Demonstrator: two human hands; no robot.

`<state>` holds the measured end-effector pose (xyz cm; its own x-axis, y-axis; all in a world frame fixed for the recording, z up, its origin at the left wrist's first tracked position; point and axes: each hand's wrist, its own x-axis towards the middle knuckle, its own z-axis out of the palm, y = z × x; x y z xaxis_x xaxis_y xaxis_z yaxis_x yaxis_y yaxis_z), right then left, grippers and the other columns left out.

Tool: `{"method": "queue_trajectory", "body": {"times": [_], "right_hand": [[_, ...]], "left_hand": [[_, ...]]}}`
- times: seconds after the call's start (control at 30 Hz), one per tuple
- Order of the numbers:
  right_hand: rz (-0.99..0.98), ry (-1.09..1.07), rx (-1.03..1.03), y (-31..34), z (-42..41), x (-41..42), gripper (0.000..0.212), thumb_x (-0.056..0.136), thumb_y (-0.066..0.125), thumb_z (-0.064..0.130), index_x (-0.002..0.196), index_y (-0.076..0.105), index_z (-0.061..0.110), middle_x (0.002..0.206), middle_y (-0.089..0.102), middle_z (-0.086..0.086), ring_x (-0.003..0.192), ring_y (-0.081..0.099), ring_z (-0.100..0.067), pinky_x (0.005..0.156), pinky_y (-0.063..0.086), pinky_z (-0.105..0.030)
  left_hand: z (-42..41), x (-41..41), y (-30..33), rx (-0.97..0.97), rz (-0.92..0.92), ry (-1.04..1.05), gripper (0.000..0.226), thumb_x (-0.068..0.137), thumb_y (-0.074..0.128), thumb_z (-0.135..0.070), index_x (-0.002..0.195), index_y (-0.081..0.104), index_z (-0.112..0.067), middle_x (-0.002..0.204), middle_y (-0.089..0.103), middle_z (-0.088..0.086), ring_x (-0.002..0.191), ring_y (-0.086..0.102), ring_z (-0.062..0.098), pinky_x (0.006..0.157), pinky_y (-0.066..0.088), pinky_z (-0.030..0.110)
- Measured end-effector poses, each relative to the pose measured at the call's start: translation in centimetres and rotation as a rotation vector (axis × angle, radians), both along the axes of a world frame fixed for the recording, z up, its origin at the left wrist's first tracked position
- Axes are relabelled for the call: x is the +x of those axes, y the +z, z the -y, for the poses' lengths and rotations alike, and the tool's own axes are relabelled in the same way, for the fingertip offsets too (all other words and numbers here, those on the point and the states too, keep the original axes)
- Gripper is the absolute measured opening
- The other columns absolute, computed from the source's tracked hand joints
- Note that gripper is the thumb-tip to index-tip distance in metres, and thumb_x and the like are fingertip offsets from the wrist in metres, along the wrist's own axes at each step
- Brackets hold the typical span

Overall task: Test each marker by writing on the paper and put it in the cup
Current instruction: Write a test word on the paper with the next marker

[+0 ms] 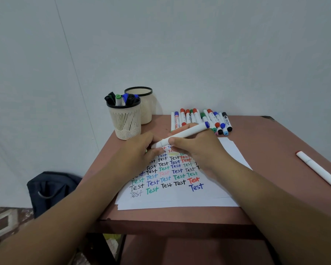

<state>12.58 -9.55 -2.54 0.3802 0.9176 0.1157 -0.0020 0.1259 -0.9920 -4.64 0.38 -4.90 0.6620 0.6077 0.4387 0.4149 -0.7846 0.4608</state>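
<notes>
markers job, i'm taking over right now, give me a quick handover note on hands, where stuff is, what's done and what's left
Left hand and right hand both grip one white marker with a blue end, over the paper; whether its cap is on or coming off is hidden.
Front cup holds several tested markers. The back cup shows none.
Done: the paper carries many rows of "Test" in black, blue, green and red.
Left: the held marker, the pile of markers at the table's far edge, and a lone white marker on the right.
</notes>
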Motion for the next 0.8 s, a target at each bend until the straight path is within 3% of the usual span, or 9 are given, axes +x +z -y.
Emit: {"method": "queue_trajectory", "body": {"times": [0.17,0.33,0.4,0.47,0.57,0.67,0.8], "right_hand": [[-0.17,-0.117,-0.021,0.7,1.3,2.0,0.017,0.096,0.069,0.003,0.11,0.06,0.006,0.102,0.076,-0.016,0.093,0.078,-0.027,0.084,0.064,-0.046],[-0.045,-0.206,-0.2,0.8,3.9,5.1,0.02,0.103,0.063,0.024,0.121,0.06,0.015,0.092,0.074,-0.012,0.08,0.078,-0.029,0.077,0.065,-0.051],[0.024,-0.203,-0.243,0.7,4.9,6.1,0.018,0.105,0.06,0.026,0.119,0.063,0.016,0.085,0.073,-0.008,0.078,0.077,-0.03,0.076,0.065,-0.053],[0.13,-0.224,-0.264,0.6,5.8,7.1,0.016,0.104,0.06,0.027,0.11,0.067,0.014,0.07,0.07,-0.001,0.07,0.074,-0.028,0.074,0.064,-0.054],[0.402,-0.266,-0.317,0.7,7.2,8.6,0.032,0.103,0.06,0.036,0.09,0.067,0.008,0.066,0.06,-0.003,0.065,0.063,-0.028,0.071,0.058,-0.05],[0.631,-0.307,-0.384,1.1,8.5,10.1,0.043,0.102,0.057,0.04,0.083,0.06,0.001,0.07,0.053,-0.006,0.06,0.051,-0.02,0.062,0.042,-0.034],[0.856,-0.431,-0.472,1.8,10.9,12.6,0.041,0.103,0.052,0.031,0.067,0.049,0.013,0.062,0.046,0.0,0.053,0.042,-0.016,0.047,0.027,-0.025]], "left_hand": [[-0.4,0.0,0.2,-0.017,-0.248,-0.042,0.052,0.079,0.055,-0.077,0.12,0.056,-0.045,0.101,0.059,-0.017,0.09,0.054,0.004,0.076,0.048,0.026],[-0.5,0.3,1.4,0.013,-0.455,-0.073,0.061,0.083,0.05,-0.077,0.129,0.061,-0.038,0.117,0.054,-0.021,0.105,0.048,0.0,0.09,0.042,0.024],[-0.4,0.8,2.6,-0.01,-0.619,-0.072,0.055,0.083,0.049,-0.079,0.125,0.057,-0.043,0.117,0.051,-0.022,0.105,0.047,0.001,0.09,0.042,0.026],[0.2,1.9,3.6,0.037,-0.698,-0.06,0.052,0.08,0.043,-0.085,0.103,0.056,-0.04,0.102,0.05,-0.018,0.093,0.05,0.004,0.08,0.045,0.028],[1.9,4.2,4.4,0.197,-0.703,-0.026,0.066,0.077,0.029,-0.09,0.092,0.056,-0.032,0.096,0.05,-0.014,0.083,0.051,0.006,0.074,0.051,0.03],[3.4,7.0,3.8,0.266,-0.624,-0.096,0.072,0.081,0.025,-0.087,0.117,0.056,-0.034,0.119,0.055,-0.012,0.1,0.051,0.005,0.081,0.047,0.026],[5.8,11.3,2.6,0.103,-0.471,-0.267,0.065,0.089,0.042,-0.075,0.142,0.044,-0.039,0.148,0.043,-0.015,0.129,0.039,0.004,0.099,0.035,0.025]]}}
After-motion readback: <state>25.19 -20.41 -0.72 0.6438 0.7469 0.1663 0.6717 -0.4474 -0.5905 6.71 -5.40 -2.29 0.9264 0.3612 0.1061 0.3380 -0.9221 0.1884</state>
